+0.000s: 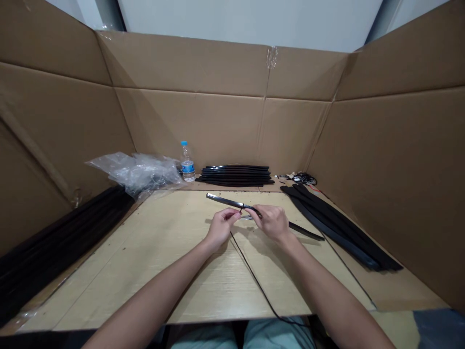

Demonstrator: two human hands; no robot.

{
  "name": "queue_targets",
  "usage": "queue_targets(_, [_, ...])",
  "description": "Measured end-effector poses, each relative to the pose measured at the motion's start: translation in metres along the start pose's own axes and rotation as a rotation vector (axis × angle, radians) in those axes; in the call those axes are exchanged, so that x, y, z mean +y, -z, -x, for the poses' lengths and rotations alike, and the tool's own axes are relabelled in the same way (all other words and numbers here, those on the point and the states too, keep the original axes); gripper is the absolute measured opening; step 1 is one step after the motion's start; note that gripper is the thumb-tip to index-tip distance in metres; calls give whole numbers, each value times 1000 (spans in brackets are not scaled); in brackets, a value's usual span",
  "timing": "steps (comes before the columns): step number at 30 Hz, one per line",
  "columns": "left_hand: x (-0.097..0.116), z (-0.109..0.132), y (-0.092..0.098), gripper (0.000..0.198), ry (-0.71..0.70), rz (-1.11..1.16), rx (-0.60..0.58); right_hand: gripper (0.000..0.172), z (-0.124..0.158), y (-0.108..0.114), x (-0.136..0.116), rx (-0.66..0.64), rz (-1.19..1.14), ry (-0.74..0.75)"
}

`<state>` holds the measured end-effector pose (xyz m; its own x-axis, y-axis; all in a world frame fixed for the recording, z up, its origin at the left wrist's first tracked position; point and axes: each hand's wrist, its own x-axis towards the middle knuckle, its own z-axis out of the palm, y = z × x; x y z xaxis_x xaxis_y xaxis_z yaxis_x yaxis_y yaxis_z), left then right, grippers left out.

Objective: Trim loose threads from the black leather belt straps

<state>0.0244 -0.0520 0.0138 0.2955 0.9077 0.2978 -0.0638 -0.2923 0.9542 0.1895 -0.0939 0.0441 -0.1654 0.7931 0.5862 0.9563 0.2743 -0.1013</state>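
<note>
A long, slightly curved, glossy black piece that looks like a sword scabbard (pixel 225 200) slants across the middle of the table. My right hand (pixel 272 220) is closed around its middle, and the far end (pixel 307 231) shows beyond the hand. Just left of that grip, my left hand (pixel 222 226) pinches a thin dark cord (pixel 250 271) close to the scabbard. The cord runs from there down over the table's front edge towards my lap. A small metal tool (pixel 246 217), perhaps snips, shows between my hands; whether it is held or lying there I cannot tell.
Cardboard walls (pixel 189 111) surround the table (pixel 145 261) on three sides. Similar black pieces lie stacked at the back (pixel 236 174). Long black covers lie at right (pixel 337 225) and left (pixel 61 247). Clear plastic bags (pixel 145 172), a water bottle (pixel 188 167) and tangled cords (pixel 303 178) sit behind.
</note>
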Motion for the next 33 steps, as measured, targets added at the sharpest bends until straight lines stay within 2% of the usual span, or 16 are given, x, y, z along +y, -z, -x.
queue_targets(7, [10,5,5,19,-227,-447,-79,39,-1,-5,0,-139,115,-32])
queue_targets(17, [7,-2,27,20,-487,-975,-312,25,-5,-7,-10,-388,175,47])
queue_targets(25, [13,-1,28,15,-592,-1125,-404,24,-6,-1,-22,-477,203,44])
queue_targets(33, [12,-6,33,16,-565,-1080,-349,29,-3,2,-19,-441,184,116])
